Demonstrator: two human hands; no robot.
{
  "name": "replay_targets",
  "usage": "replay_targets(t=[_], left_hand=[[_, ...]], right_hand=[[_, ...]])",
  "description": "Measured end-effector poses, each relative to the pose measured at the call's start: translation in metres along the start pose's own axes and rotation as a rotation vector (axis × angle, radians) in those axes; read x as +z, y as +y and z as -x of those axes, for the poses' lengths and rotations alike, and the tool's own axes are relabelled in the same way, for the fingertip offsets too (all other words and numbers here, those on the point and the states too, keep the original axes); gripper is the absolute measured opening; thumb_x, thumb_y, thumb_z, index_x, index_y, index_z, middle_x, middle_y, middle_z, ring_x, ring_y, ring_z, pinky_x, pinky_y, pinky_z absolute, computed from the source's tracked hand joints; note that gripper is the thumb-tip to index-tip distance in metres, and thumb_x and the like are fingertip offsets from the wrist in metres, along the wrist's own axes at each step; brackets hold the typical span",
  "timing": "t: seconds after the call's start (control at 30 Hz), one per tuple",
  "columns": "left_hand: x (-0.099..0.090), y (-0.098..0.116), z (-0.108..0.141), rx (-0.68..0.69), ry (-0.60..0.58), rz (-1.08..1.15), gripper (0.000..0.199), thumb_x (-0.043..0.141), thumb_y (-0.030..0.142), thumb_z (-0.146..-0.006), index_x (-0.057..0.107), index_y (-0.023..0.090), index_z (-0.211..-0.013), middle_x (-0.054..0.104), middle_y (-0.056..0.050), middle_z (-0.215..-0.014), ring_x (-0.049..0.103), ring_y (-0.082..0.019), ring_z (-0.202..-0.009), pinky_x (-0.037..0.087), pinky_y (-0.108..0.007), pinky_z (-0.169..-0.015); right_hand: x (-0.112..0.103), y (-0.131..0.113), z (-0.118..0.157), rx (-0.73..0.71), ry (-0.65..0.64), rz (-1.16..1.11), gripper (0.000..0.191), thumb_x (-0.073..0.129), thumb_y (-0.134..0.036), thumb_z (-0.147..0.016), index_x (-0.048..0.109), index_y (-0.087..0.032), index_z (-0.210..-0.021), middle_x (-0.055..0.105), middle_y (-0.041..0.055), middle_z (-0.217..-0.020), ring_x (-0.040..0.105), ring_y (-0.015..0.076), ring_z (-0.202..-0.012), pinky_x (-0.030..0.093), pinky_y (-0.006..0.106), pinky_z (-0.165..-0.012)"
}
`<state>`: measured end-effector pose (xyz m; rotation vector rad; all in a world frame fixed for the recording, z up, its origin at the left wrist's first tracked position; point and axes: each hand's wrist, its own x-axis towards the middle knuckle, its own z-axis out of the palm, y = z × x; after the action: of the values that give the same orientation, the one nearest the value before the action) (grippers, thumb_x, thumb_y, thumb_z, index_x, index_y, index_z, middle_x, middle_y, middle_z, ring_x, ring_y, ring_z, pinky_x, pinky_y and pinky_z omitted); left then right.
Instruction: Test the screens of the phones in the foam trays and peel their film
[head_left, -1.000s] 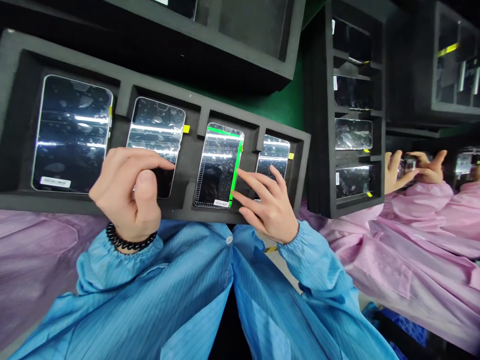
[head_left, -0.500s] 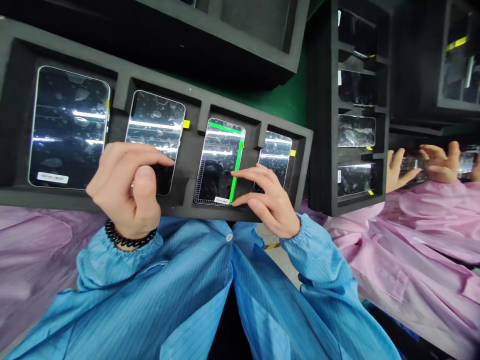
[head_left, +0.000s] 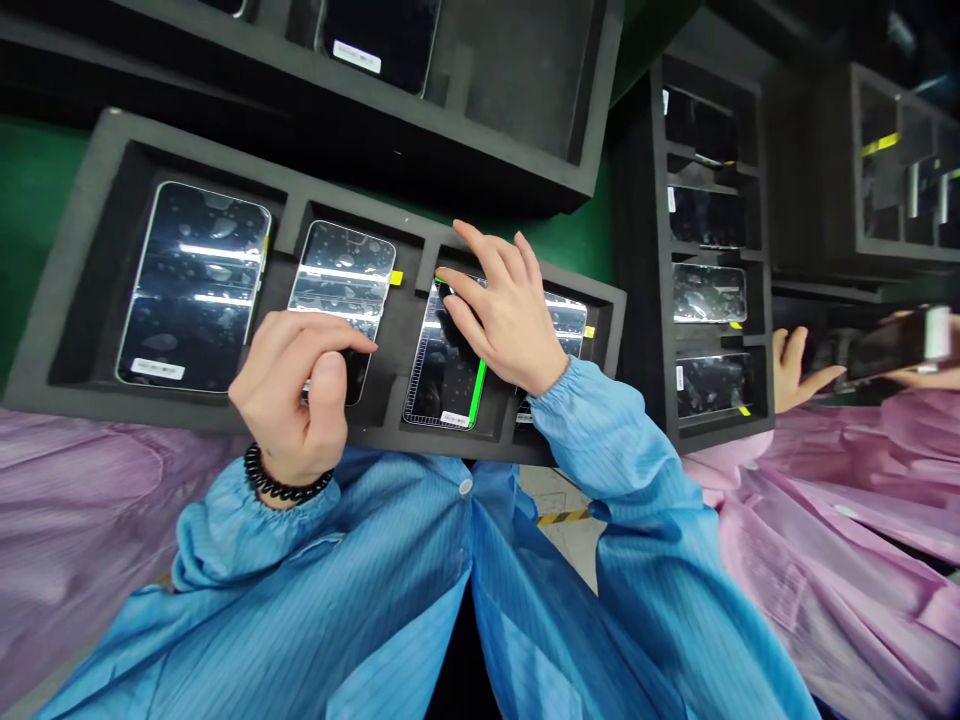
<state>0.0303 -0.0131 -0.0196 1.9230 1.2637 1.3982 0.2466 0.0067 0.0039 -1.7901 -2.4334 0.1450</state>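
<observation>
My right hand (head_left: 504, 305) is open, its fingers spread, with the index fingertip at the upper left corner of a smartphone (head_left: 439, 370) that has a green band on its screen and a grid of small boxes along its left edge. My left hand (head_left: 296, 395) has its fingers curled in and only the index finger stretched out, over the right side of a second smartphone (head_left: 341, 265) with a yellow tab. Nothing shows in its grip. Both phones lie in separate compartments of a black foam tray (head_left: 82, 260). A larger phone (head_left: 195, 285) with a white label lies left of them.
Partly covered by my right hand, another phone (head_left: 570, 320) lies in the tray's right compartment. A second foam tray (head_left: 525, 170) stands beyond. To the right is a foam stack (head_left: 637, 300) with several phones. Nearby, a person in pink shows a hand (head_left: 796, 372).
My right hand has moved up from the lower right of the green-banded phone to its top left corner. The green has shrunk at the lower edge. The view has shifted, showing more of the far tray.
</observation>
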Motion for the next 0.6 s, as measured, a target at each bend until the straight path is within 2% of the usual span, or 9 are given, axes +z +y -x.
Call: replay_targets(t=[0.1,0.27,0.43,0.6], left_hand=[[-0.001,0.001,0.0,0.002,-0.008,0.003,0.028,0.045,0.022,-0.096,0.07,0.019,-0.084,0.067,-0.004,-0.083,0.062,-0.017,-0.084,0.046,-0.035,-0.079],[-0.003,0.0,-0.001,0.018,-0.038,-0.003,0.028,0.044,0.02,-0.096,0.07,0.017,-0.086,0.067,-0.005,-0.085,0.062,-0.016,-0.085,0.047,-0.034,-0.08],[-0.004,-0.001,-0.002,0.04,-0.065,-0.022,0.028,0.043,0.021,-0.096,0.07,0.016,-0.087,0.067,-0.005,-0.086,0.062,-0.016,-0.086,0.048,-0.034,-0.08],[-0.004,-0.003,-0.002,0.064,-0.049,-0.029,0.029,0.043,0.021,-0.097,0.07,0.016,-0.087,0.068,-0.005,-0.086,0.063,-0.016,-0.086,0.048,-0.034,-0.081]], right_hand=[[0.001,-0.004,0.004,-0.046,-0.016,0.007,0.037,0.036,-0.037,-0.106,0.066,-0.023,-0.121,0.041,0.0074,-0.16,0.043,0.0272,-0.14,0.023,0.059,-0.124],[-0.003,-0.015,0.026,-0.14,-0.007,-0.034,0.034,0.041,-0.034,-0.105,0.069,-0.02,-0.117,0.045,0.0124,-0.157,0.047,0.0276,-0.136,0.023,0.059,-0.123],[-0.003,-0.031,0.05,-0.229,-0.006,-0.114,0.033,0.042,-0.032,-0.103,0.07,-0.018,-0.113,0.047,0.013,-0.155,0.05,0.0286,-0.134,0.024,0.061,-0.122],[-0.003,-0.05,0.071,-0.359,-0.028,-0.163,0.032,0.044,-0.032,-0.102,0.071,-0.017,-0.106,0.051,0.013,-0.152,0.053,0.0254,-0.13,0.026,0.057,-0.123]])
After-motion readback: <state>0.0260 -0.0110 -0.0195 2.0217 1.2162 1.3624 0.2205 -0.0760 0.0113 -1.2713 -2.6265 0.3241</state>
